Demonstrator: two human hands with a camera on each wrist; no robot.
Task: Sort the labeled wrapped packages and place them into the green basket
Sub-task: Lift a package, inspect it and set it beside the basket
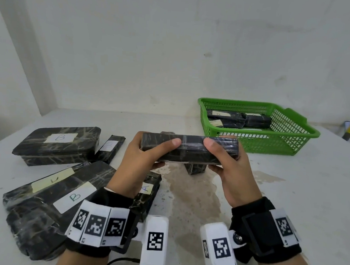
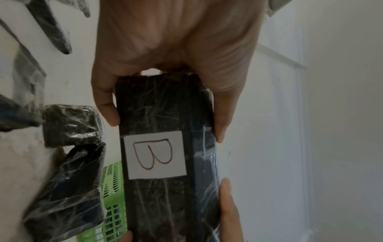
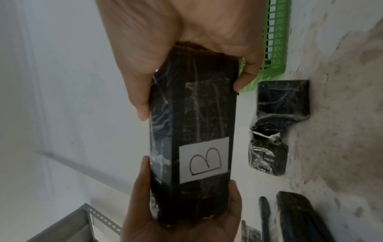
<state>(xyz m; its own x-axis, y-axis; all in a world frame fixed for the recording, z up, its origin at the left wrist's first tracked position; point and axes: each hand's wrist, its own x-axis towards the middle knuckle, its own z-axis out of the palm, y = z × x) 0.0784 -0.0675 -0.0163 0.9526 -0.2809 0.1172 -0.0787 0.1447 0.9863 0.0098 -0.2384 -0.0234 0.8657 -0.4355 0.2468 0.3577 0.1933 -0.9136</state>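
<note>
A: Holding it at both ends, the left hand (image 1: 141, 161) and right hand (image 1: 227, 167) lift the long wrapped package (image 1: 189, 149) above the worktop (image 1: 290, 192), thumbs on top, fingers (image 1: 219, 169) curled under, pinching it between them.

B: Its label (image 2: 155, 154) faces away from the head view?

A: Yes; the wrist views show a B. I'd read it first, then carry it level to the green basket (image 1: 293, 140), lowering it beside the packages already inside (image 1: 233, 118).

B: Risk?

A: The film looks slick; grip firmly.
</note>
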